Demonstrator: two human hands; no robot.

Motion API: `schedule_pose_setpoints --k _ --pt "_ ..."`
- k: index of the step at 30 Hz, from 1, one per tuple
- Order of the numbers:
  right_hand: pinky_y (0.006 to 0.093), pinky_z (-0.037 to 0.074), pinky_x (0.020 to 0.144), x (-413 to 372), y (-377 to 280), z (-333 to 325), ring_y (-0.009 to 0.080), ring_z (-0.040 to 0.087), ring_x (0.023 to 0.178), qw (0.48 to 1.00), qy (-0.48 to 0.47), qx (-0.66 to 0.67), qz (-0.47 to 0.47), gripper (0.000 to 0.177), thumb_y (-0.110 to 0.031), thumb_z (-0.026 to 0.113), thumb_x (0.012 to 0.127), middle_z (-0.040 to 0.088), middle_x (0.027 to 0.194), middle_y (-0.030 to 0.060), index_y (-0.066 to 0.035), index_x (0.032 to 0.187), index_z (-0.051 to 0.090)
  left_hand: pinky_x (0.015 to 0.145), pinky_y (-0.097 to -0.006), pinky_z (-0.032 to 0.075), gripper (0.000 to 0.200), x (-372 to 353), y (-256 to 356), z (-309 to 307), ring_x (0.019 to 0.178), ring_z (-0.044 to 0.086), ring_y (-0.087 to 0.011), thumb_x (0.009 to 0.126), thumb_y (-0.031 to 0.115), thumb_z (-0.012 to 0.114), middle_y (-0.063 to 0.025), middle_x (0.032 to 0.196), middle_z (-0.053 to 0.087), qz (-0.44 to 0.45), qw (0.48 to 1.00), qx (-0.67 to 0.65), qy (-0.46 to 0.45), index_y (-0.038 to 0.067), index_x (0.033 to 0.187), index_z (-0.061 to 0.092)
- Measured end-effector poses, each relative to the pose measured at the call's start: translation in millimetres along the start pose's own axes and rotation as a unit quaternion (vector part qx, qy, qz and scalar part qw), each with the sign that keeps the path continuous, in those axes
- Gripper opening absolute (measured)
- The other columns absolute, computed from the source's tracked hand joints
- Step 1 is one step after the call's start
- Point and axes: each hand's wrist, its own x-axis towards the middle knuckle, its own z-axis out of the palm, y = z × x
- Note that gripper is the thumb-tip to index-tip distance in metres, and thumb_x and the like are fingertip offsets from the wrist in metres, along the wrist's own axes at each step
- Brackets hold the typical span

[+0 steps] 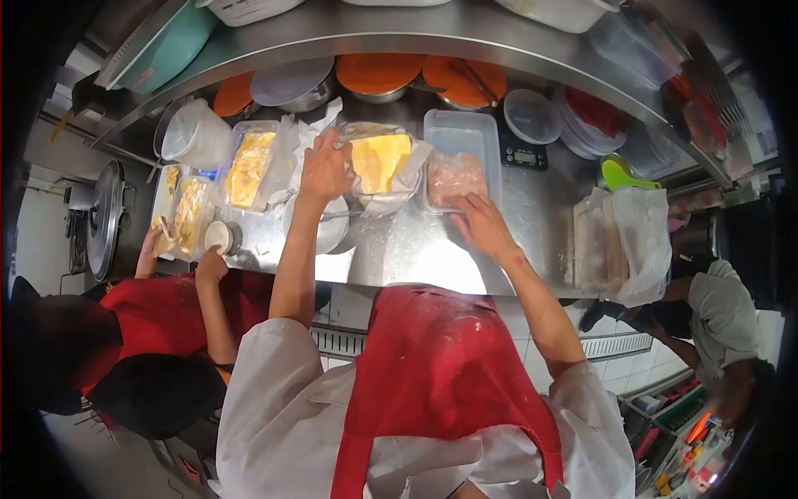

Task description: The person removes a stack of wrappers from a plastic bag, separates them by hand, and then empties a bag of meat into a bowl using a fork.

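Note:
My left hand [327,169] hovers at the left edge of a tray holding yellow cheese slices [382,161], its fingers apart beside crumpled white paper [312,125]. Lined with paper, the cheese tray [399,200] sits near the middle of the counter. Off to its right stands a clear plastic container [462,125] with pink meat [455,176] in its near part. Fingers of my right hand [482,226] reach stretched out over the near rim, right at the meat. A white plate [331,226] lies partly behind my left forearm.
At left, a co-worker's hands [214,264] hold a small cup [219,236] beside containers of yellow food [249,170]. A scale [525,156] and wrapped packs [619,237] stand right. Orange-lidded pots [378,73] line the back under a metal shelf [366,48]. Another person [719,316] is at far right.

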Motion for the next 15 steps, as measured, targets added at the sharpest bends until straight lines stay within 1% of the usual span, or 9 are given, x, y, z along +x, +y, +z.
schedule_pose_setpoints --k 3,6,8,9,11,12,13,15 --pt "0.0420 0.045 0.090 -24 40 4 0.0317 0.056 0.102 0.998 -0.012 -0.039 -0.038 0.029 -0.003 0.062 0.078 0.061 0.103 0.0127 -0.005 0.107 0.065 0.087 -0.0475 0.039 0.020 -9 -3 -5 0.110 0.047 -0.0313 0.070 0.020 0.072 -0.0101 0.115 0.048 -0.044 0.999 -0.023 0.009 0.007 0.081 0.061" --pt "0.0404 0.047 0.088 -28 47 -13 0.0306 0.057 0.103 0.994 -0.055 -0.092 -0.012 0.032 0.003 0.059 0.075 0.062 0.103 0.0126 -0.004 0.106 0.065 0.087 -0.0507 0.038 0.016 -8 3 -12 0.111 0.047 -0.0307 0.071 0.016 0.071 -0.0079 0.116 0.049 -0.055 0.998 0.026 0.007 0.007 0.079 0.060" --pt "0.0402 0.047 0.088 -19 28 -23 0.0309 0.058 0.104 0.974 -0.084 -0.191 0.090 0.034 0.006 0.057 0.073 0.062 0.105 0.0123 -0.004 0.105 0.066 0.090 -0.0513 0.037 0.020 -5 7 -18 0.119 0.043 -0.0309 0.070 0.016 0.072 -0.0073 0.122 0.050 -0.018 0.996 0.079 0.024 0.007 0.087 0.064" --pt "0.0401 0.048 0.087 -14 15 -28 0.0311 0.058 0.104 0.956 -0.101 -0.238 0.142 0.035 0.008 0.056 0.073 0.062 0.106 0.0122 -0.003 0.105 0.066 0.091 -0.0517 0.036 0.024 -5 8 -18 0.122 0.041 -0.0310 0.070 0.015 0.072 -0.0070 0.124 0.050 0.002 0.994 0.105 0.029 0.006 0.091 0.067" --pt "0.0415 0.049 0.087 13 -16 -32 0.0324 0.058 0.107 0.977 -0.053 -0.118 0.169 0.041 0.009 0.056 0.072 0.062 0.111 0.0142 -0.004 0.111 0.063 0.093 -0.0531 0.033 0.025 -4 9 -15 0.120 0.045 -0.0291 0.070 0.013 0.071 -0.0066 0.123 0.054 0.099 0.991 0.088 0.025 0.009 0.094 0.067" --pt "0.0428 0.049 0.086 30 -36 -24 0.0336 0.059 0.104 0.996 0.022 -0.066 0.062 0.042 0.009 0.057 0.072 0.061 0.113 0.0151 -0.004 0.112 0.061 0.094 -0.0538 0.032 0.026 -5 9 -13 0.120 0.047 -0.0282 0.070 0.012 0.071 -0.0063 0.122 0.055 0.146 0.986 0.079 0.023 0.010 0.096 0.066" --pt "0.0441 0.050 0.085 45 -56 -14 0.0348 0.061 0.102 0.994 0.097 -0.010 -0.044 0.044 0.008 0.057 0.072 0.060 0.115 0.0160 -0.004 0.114 0.059 0.096 -0.0537 0.030 0.026 -10 11 -10 0.117 0.049 -0.0272 0.070 0.010 0.070 -0.0059 0.118 0.058 0.134 0.990 0.035 -0.028 0.011 0.096 0.066" --pt "0.0438 0.051 0.085 70 -77 -4 0.0350 0.062 0.101 0.991 0.009 0.012 -0.130 0.046 0.007 0.057 0.073 0.058 0.114 0.0161 -0.004 0.117 0.056 0.099 -0.0535 0.027 0.027 -16 15 -8 0.112 0.054 -0.0254 0.070 0.007 0.069 -0.0049 0.110 0.063 0.110 0.985 -0.050 -0.127 0.012 0.097 0.066"
